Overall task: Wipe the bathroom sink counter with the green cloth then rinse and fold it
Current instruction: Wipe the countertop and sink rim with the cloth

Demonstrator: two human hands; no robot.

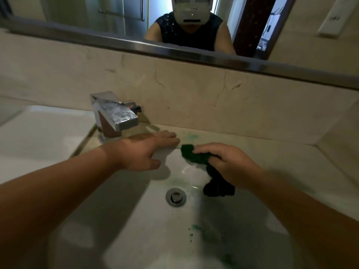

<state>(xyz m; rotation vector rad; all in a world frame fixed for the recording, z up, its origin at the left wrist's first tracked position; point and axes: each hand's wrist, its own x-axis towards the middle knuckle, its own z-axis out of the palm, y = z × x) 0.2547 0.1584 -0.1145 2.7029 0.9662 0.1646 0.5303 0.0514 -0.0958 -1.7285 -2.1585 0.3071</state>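
Currently, count: one green cloth (195, 154), one faucet (116, 113), one drain (176, 196).
Right hand (229, 164): grips green cloth, bunched, at rear edge of sink (139, 220).
Left hand (145, 150): flat, fingers straight, on rear rim.

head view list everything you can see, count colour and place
green cloth: one, dark green, bunched at the basin's far rim, tail hanging inside
faucet: one, chrome, left of the basin
sink basin: one, white, centre
drain: one, metal, basin floor
counter: one, beige, around the basin
green smudges: several, on counter behind cloth and in basin
mirror: one, steel-framed, above the backsplash
left hand: flat on the far rim
right hand: gripping the cloth
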